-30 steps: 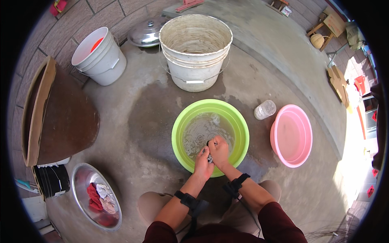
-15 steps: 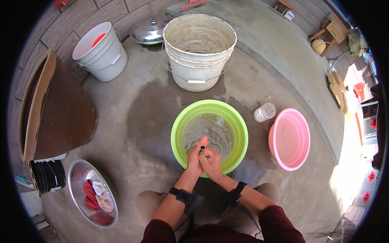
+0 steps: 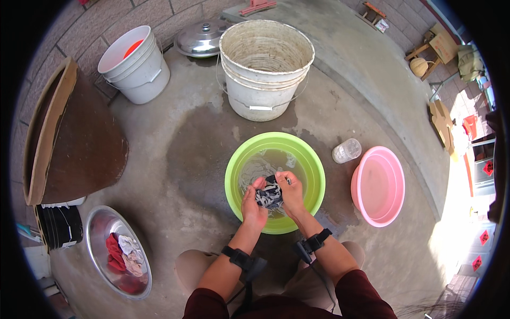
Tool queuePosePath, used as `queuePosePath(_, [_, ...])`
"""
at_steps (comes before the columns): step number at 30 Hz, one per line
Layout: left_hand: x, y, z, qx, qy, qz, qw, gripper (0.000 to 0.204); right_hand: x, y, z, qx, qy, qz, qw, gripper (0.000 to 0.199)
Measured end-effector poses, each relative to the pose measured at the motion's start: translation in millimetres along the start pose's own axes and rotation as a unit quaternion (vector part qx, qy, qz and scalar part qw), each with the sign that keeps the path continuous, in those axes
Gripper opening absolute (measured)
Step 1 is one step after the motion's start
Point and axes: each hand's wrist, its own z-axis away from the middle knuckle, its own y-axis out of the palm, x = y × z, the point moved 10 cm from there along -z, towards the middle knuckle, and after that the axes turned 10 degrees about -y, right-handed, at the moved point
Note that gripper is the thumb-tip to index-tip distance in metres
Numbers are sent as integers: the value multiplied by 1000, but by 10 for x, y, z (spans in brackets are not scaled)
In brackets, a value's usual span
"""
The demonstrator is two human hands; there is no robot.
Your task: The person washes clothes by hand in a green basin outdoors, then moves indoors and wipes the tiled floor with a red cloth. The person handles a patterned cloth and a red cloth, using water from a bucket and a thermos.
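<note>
A bunched black-and-white patterned cloth [image 3: 270,196] is between my two hands, above the water in a lime-green basin [image 3: 232,159]. My left hand [image 3: 253,203] cups the cloth's left side with its fingers curled. On the other side, my right hand [image 3: 291,195] pinches a dark upper edge of it between thumb and fingers. Cloudy, rippled water fills the bottom of the basin, with pale foam near its far side. Part of the cloth is hidden behind my fingers.
Right of the basin are a clear plastic jar [image 3: 347,151] and a pink basin [image 3: 356,187]. A large white bucket [image 3: 260,98] stands beyond. At left are a metal bowl [image 3: 95,250] with red and pale cloths, a big brown vat [image 3: 87,143] and another white bucket [image 3: 141,80].
My hands have gone from being clasped tightly together to being apart, with the bunched cloth loosened and exposed between them. My right hand has moved slightly right and up.
</note>
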Motion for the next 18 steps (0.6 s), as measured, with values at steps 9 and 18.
queuePosePath(9, [244,-5,-42,36,-113,72,990,39,234,425,453,119,-115,158,973,33])
queuePosePath(18, [547,-222,54,-90,-118,-72,986,29,192,10,142,0,-191,345,919,30])
